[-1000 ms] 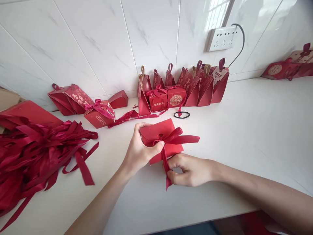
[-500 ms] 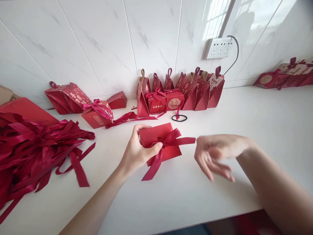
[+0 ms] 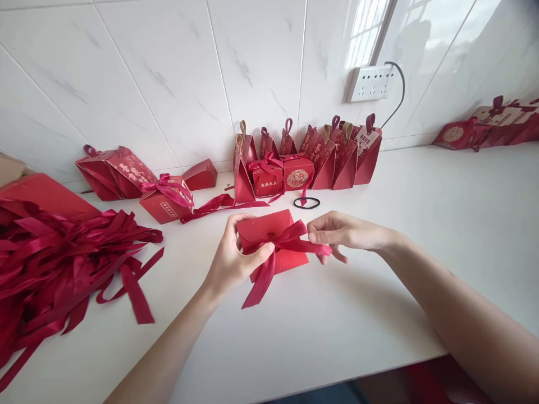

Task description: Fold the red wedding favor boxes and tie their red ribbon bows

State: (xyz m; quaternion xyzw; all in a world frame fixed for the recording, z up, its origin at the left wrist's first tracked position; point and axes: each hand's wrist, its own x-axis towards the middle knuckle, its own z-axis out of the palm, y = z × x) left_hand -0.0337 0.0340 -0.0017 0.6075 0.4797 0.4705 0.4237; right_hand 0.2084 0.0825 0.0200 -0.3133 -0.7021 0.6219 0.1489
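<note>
Handling a light, crushable red paper gift box (image 3: 269, 238), our left hand (image 3: 231, 261) clamps its knot; right hand (image 3: 337, 233) pinches the slippery satin ribbon (image 3: 309, 246).

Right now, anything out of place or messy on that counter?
Two oddities: a black hair tie lies on the counter among the red favor boxes, and a loose ribbon pile sprawls to the left edge. Both hands hold the ribboned box.

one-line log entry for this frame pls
left hand: holds red box | right hand: pinches ribbon tail | bow: half-tied
</note>
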